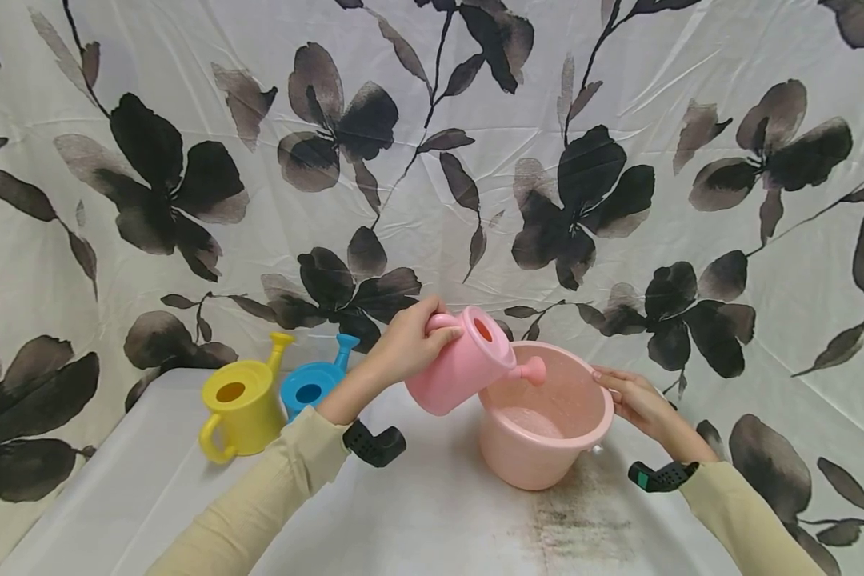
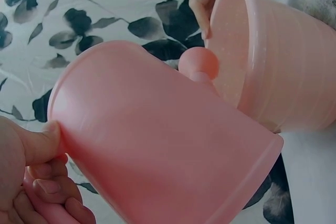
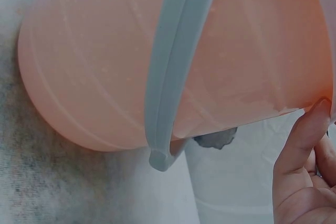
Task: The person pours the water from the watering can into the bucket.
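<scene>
While the left hand (image 1: 410,340) holds the pink watering can (image 1: 454,372) tilted, the right hand (image 1: 637,400) pinches the pink bucket (image 1: 526,460)

Where the white surface (image 1: 418,496) lies nearest, a dark stain (image 1: 583,524) marks it beside the bucket's base. The person's right grip is a narrow pinch at the rim, thumb against the outer wall just below it; a carrying handle (image 3: 176,77) crosses that wall. This grip probably serves best by staying steady, so the bucket does not slide or tip.

The left grip is closed round the can's handle, fingers curled and thumb at the can's body. The can is in the air, leaning rightward, its spout head (image 1: 535,371) over the bucket's mouth. Whether water runs from it cannot be told. Good work here likely means a slow, even tilt, with the spout head well inside the rim.

Farther off, to the left, the yellow watering can (image 1: 241,416) and the blue watering can (image 1: 317,376) stand side by side. Behind everything hangs a flowered cloth (image 1: 461,256).
</scene>
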The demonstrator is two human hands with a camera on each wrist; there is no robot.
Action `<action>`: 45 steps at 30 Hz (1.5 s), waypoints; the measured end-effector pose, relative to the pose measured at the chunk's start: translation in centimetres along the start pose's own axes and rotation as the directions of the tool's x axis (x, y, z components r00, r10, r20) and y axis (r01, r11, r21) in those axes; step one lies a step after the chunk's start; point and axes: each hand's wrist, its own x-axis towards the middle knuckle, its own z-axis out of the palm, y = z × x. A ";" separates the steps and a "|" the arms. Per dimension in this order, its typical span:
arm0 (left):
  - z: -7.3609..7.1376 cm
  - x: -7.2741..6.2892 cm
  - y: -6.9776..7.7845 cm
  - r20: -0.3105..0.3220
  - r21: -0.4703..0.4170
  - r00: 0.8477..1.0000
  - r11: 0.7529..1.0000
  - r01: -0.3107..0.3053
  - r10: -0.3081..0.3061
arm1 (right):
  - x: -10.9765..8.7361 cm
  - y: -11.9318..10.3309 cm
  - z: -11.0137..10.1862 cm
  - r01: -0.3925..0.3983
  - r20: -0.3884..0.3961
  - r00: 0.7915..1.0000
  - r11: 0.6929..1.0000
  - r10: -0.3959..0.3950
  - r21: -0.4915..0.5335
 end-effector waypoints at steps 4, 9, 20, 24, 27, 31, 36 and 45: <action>0.0 0.1 0.1 -0.001 0.002 1.000 1.000 -0.003 0.003 | 0.1 0.0 -0.1 0.004 0.004 1.000 1.000 -0.004 0.014; -0.1 0.2 0.1 0.001 0.003 1.000 1.000 -0.001 0.001 | 0.2 0.0 -0.1 0.004 0.002 1.000 1.000 -0.004 0.020; 0.0 0.2 0.1 0.008 0.007 1.000 1.000 -0.006 0.006 | 0.2 0.0 -0.2 0.012 0.008 1.000 1.000 -0.012 0.020; 0.0 0.2 0.2 0.009 0.007 1.000 1.000 -0.006 0.006 | 0.2 0.0 -0.1 0.014 0.009 1.000 1.000 -0.014 0.020; 0.0 0.2 0.2 0.004 0.013 1.000 1.000 -0.012 0.012 | 0.2 0.1 -0.1 0.016 0.008 1.000 1.000 -0.016 0.016; 0.1 0.2 0.2 0.003 0.015 1.000 1.000 -0.015 0.015 | 0.2 0.2 0.0 0.013 0.001 1.000 1.000 -0.013 0.004; 0.2 0.1 0.2 0.003 0.021 1.000 1.000 -0.015 0.015 | 0.1 0.3 0.1 0.007 -0.009 1.000 1.000 -0.007 0.008; 0.3 0.1 0.2 -0.003 0.033 1.000 0.999 -0.023 0.023 | 0.1 0.3 0.1 0.005 -0.004 1.000 1.000 -0.005 0.026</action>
